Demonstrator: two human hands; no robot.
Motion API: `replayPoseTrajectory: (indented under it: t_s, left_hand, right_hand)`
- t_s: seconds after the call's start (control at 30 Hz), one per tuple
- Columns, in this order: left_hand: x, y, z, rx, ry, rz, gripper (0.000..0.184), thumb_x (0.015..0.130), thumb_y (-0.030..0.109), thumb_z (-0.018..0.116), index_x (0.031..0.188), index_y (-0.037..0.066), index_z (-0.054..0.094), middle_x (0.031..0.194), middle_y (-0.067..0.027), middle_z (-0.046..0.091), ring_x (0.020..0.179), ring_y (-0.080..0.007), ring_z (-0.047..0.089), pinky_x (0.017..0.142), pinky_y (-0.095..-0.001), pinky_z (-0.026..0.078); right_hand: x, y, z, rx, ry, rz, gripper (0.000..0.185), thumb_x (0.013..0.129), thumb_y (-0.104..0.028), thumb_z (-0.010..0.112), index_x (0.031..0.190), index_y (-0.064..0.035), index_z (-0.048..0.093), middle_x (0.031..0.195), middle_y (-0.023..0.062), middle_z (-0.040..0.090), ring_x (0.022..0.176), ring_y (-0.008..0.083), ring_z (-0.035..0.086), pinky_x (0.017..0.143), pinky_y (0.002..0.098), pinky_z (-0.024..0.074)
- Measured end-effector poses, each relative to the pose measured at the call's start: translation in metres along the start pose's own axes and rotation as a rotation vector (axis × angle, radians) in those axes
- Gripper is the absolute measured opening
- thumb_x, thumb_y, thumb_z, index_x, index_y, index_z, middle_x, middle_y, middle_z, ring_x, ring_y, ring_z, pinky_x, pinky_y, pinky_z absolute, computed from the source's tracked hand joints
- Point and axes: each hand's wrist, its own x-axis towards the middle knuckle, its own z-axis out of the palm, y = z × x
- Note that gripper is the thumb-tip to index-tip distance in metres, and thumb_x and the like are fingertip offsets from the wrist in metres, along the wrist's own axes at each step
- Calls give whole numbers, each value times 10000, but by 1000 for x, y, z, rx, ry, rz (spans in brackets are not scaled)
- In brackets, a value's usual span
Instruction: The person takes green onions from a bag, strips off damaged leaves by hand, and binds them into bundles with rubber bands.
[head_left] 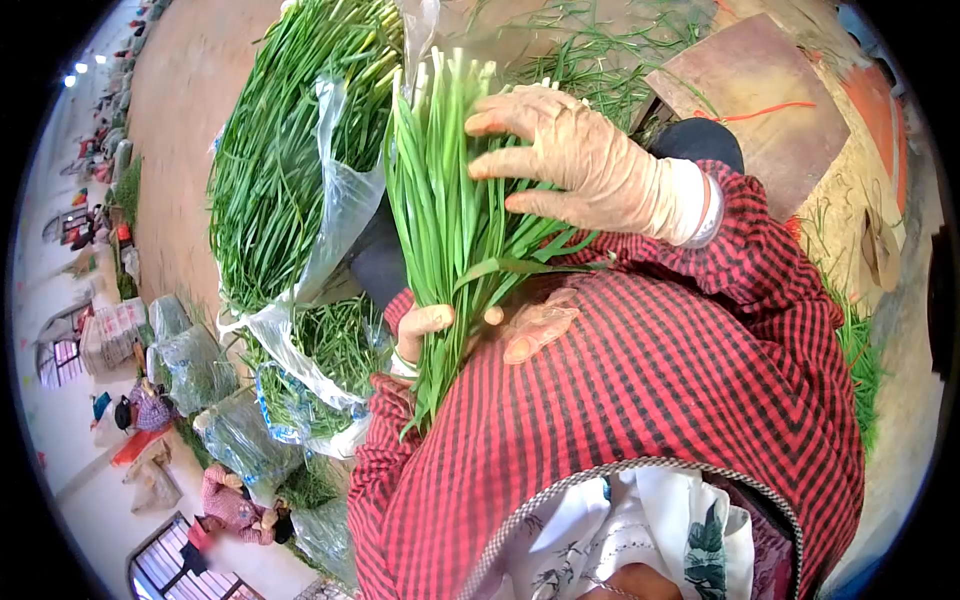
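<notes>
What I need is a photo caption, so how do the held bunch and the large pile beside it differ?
The held bunch is slim; the large pile is much broader. The left hand grips the held bunch; the large pile lies against clear plastic. Both show green leaves and paler ends.

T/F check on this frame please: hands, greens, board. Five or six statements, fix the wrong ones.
1. The left hand grips the bundle of greens. True.
2. The right hand is bare. False: it wears a pale glove.
3. The bundle's pale stem ends point toward the person's body. False: they point away from it.
4. A red strip lies on the board. True.
5. The large pile of greens is right of the bundle. False: it is to the left.
6. The right hand's fingers are spread. True.
</notes>
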Motion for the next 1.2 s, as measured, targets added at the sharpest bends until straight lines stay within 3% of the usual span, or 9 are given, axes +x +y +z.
replayPoseTrajectory:
  t_s: [0.3,0.37,0.47,0.5,0.6,0.87,0.97,1.07,1.2]
  left_hand:
    - [0,-8,-4,-61,19,16,713,741,262,632,1338,-55,406,1005,-160,650,636,-110,524,534,-201,406]
    - [-2,-6,-12,-26,9,-15,694,754,273,620,1325,-58,403,998,-168,637,637,-129,533,554,-219,430]
    - [2,-14,1,16,71,75,652,775,276,591,1307,-49,402,1019,-194,605,767,-218,600,684,-309,508]
    - [1,-12,-21,89,-90,15,660,788,279,604,1324,-43,393,1066,-214,598,861,-269,615,778,-373,508]
    - [5,-4,-22,209,-136,-66,679,735,233,719,1286,-78,473,1026,-201,649,889,-284,649,838,-365,492]
    - [-17,2,-15,230,68,83,649,713,192,714,1263,-79,500,1075,-185,639,843,-274,661,775,-365,519]
    - [-25,1,-32,155,96,125,682,704,211,726,1265,-88,479,1040,-194,646,853,-278,661,737,-357,541]
    - [-28,12,-28,355,236,116,635,734,355,673,1108,-141,539,957,-203,616,718,-243,581,639,-329,474]
    - [-22,15,-52,396,121,182,574,753,349,646,1054,-133,567,862,-186,632,633,-238,567,621,-311,465]
  right_hand:
    - [5,-4,2,240,-44,-62,153,732,-96,705,878,-91,660,937,63,598,913,251,582,848,362,458]
    - [1,2,-6,440,73,169,199,776,-28,692,961,-70,632,922,67,614,963,223,606,849,352,480]
    - [5,32,-14,784,293,483,174,949,-135,551,1070,-13,580,836,36,621,780,128,617,735,280,519]
    - [5,47,-15,916,404,558,204,967,-165,535,1085,-2,571,787,25,607,715,124,614,705,275,526]
    - [-4,86,-14,1175,433,596,244,966,-204,546,1068,17,570,698,16,572,626,126,593,655,293,534]
    - [-60,161,-45,919,678,576,262,945,-218,564,1051,22,579,737,54,612,621,135,622,600,276,511]
    - [-82,134,-62,642,538,948,408,917,-307,605,1141,31,561,813,85,629,630,144,621,613,272,514]
    - [-87,107,-59,19,25,1024,559,874,-369,662,1276,-10,518,1172,146,602,1047,183,589,886,323,485]
    - [-71,38,-33,674,-311,856,762,850,-367,683,1395,41,340,1239,153,569,990,166,599,852,292,493]
